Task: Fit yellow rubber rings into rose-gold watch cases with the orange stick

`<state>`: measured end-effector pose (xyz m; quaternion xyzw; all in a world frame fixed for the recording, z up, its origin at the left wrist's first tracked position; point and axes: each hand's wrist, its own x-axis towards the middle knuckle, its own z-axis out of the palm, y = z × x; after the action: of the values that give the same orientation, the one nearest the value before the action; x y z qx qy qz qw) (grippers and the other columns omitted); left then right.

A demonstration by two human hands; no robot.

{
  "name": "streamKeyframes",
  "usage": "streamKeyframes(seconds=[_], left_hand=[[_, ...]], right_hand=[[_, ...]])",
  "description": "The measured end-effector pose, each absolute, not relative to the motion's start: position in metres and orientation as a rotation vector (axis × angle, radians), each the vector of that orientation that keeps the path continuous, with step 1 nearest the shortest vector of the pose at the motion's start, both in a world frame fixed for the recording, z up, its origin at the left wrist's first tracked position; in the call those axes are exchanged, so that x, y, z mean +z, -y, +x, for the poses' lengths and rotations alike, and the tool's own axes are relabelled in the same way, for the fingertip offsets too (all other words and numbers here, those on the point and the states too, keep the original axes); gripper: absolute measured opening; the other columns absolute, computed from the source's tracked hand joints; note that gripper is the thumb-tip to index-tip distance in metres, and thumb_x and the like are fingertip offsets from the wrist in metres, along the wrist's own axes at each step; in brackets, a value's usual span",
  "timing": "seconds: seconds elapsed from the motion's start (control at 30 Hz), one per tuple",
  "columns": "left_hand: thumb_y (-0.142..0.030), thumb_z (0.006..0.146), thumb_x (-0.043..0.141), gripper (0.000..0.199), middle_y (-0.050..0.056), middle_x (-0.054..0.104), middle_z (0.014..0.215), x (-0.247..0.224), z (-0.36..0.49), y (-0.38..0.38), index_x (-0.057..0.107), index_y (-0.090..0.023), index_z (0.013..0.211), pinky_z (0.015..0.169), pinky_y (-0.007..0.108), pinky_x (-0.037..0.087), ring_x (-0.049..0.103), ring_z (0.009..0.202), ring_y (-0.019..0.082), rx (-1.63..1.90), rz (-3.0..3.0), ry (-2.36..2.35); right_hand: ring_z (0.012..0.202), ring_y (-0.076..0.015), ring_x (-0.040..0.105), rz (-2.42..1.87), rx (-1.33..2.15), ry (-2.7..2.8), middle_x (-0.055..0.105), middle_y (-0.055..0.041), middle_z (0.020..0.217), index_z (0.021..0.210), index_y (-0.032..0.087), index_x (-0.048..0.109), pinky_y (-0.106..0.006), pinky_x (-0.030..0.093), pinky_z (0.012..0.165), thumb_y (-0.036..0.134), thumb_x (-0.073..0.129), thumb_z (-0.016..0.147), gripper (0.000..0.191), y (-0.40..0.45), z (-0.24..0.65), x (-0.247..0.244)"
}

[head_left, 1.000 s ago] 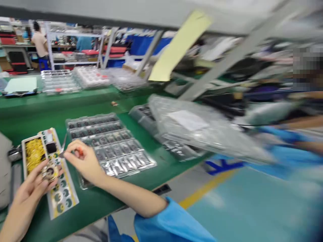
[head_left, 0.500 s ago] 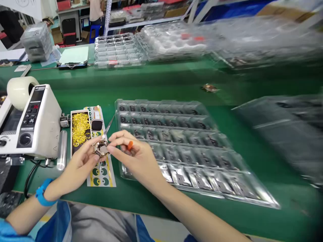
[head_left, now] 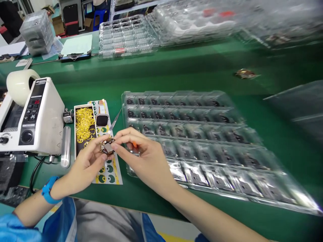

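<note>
My left hand [head_left: 87, 164] pinches a small square metal watch frame [head_left: 108, 147] with a brown-gold rim. The fingertips of my right hand [head_left: 143, 154] touch that frame, and an orange-handled tool [head_left: 135, 144] sits tucked in those fingers. A thin steel blade [head_left: 116, 117] points up from the hands, and I cannot tell whether it joins the orange handle. Beneath them lie a yellow-and-white sticker sheet [head_left: 109, 171], a black box of yellow rubber bands [head_left: 84, 126] and a dark-faced smartwatch [head_left: 102, 120].
An electric tape dispenser [head_left: 32, 116] and a steel cylinder [head_left: 66, 147] stand left. A large clear tray [head_left: 189, 141] of foil-packed items lies against my right hand. Stacked clear trays [head_left: 126, 37] and a loose gold-coloured piece [head_left: 245, 73] lie farther along the green bench [head_left: 202, 64].
My view has swung from tilted to nearly level, bringing the tape dispenser into sight. My hands have come closer together around the metal frame, and the plastic-covered tray has slid out of view right.
</note>
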<state>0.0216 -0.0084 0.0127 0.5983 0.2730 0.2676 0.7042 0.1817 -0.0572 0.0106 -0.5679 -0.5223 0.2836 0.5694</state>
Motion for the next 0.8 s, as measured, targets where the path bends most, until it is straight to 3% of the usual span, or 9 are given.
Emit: streamKeyframes(seconds=[0.17, 0.43, 0.6, 0.7, 0.8], left_hand=[[-0.022, 0.091, 0.057, 0.033, 0.003, 0.066, 0.092, 0.014, 0.025, 0.010, 0.054, -0.023, 0.124, 0.090, 0.031, 0.053, 0.065, 0.085, 0.015, 0.626, 1.279, -0.631], [-0.038, 0.083, 0.070, 0.032, 0.003, 0.070, 0.084, 0.014, 0.035, 0.010, 0.056, -0.021, 0.106, 0.077, 0.031, 0.056, 0.069, 0.080, 0.018, 0.715, 1.214, -0.707], [-0.037, 0.082, 0.071, 0.026, 0.000, 0.070, 0.074, 0.013, 0.038, 0.010, 0.056, -0.021, 0.096, 0.067, 0.029, 0.056, 0.069, 0.070, 0.018, 0.790, 1.233, -0.774], [-0.041, 0.080, 0.072, 0.028, -0.001, 0.070, 0.074, 0.015, 0.037, 0.011, 0.056, -0.023, 0.095, 0.067, 0.030, 0.058, 0.068, 0.068, 0.017, 0.777, 1.190, -0.788], [-0.046, 0.079, 0.073, 0.030, -0.002, 0.071, 0.075, 0.017, 0.039, 0.011, 0.057, -0.025, 0.093, 0.066, 0.031, 0.059, 0.068, 0.069, 0.017, 0.756, 1.166, -0.834]], right_hand=[[0.070, -0.0132, 0.058, -1.352, 0.549, 1.244, 0.063, -0.0015, 0.080, 0.068, 0.022, 0.062, -0.025, 0.046, 0.056, 0.015, 0.061, 0.083, 0.017, 0.057, 0.176, 0.008], [0.076, -0.0154, 0.062, -1.366, 0.382, 1.361, 0.061, -0.0015, 0.081, 0.074, 0.022, 0.059, -0.028, 0.050, 0.063, 0.012, 0.059, 0.086, 0.015, 0.057, 0.172, 0.003], [0.078, -0.0156, 0.061, -1.347, 0.199, 1.405, 0.061, -0.0018, 0.085, 0.086, 0.023, 0.051, -0.027, 0.047, 0.063, 0.012, 0.059, 0.087, 0.013, 0.056, 0.169, -0.005], [0.074, -0.0149, 0.059, -1.421, 0.306, 1.415, 0.060, -0.0016, 0.088, 0.092, 0.022, 0.052, -0.026, 0.042, 0.059, 0.016, 0.061, 0.087, 0.011, 0.055, 0.172, -0.004], [0.069, -0.0139, 0.054, -1.442, 0.484, 1.462, 0.057, 0.0003, 0.079, 0.081, 0.021, 0.054, -0.025, 0.039, 0.058, 0.019, 0.058, 0.090, 0.009, 0.053, 0.176, -0.001]])
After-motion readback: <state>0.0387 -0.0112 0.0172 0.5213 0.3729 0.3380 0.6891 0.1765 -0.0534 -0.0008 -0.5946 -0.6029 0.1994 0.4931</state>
